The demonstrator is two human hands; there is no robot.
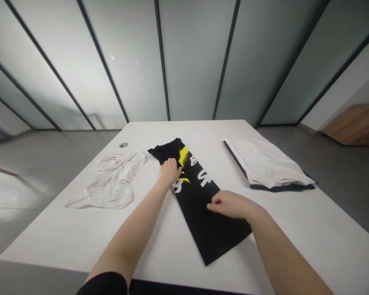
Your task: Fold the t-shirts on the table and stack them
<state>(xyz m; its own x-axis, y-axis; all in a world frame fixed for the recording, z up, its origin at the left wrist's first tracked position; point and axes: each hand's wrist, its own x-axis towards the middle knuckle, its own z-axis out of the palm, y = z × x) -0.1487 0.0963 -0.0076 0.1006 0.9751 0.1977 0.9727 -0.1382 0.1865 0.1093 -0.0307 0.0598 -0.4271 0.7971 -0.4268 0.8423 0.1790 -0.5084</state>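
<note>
A black T-shirt (pixel 199 217) with yellow and white print lies folded lengthwise into a long strip on the white table (pixel 49 237). My left hand (pixel 170 172) rests palm down on the shirt's upper part, close to the yellow print. My right hand (pixel 230 205) lies across the strip's right edge, its fingertips on the black cloth. Neither hand visibly grips the shirt. The shirt's collar end points away from me.
A crumpled white cloth (pixel 109 182) lies left of the shirt. A folded white garment with dark edging (pixel 266 164) lies to the right. The table has a round grommet (pixel 123 144) near its far edge. Grey floor surrounds the table, with a wooden cabinet (pixel 355 125) at far right.
</note>
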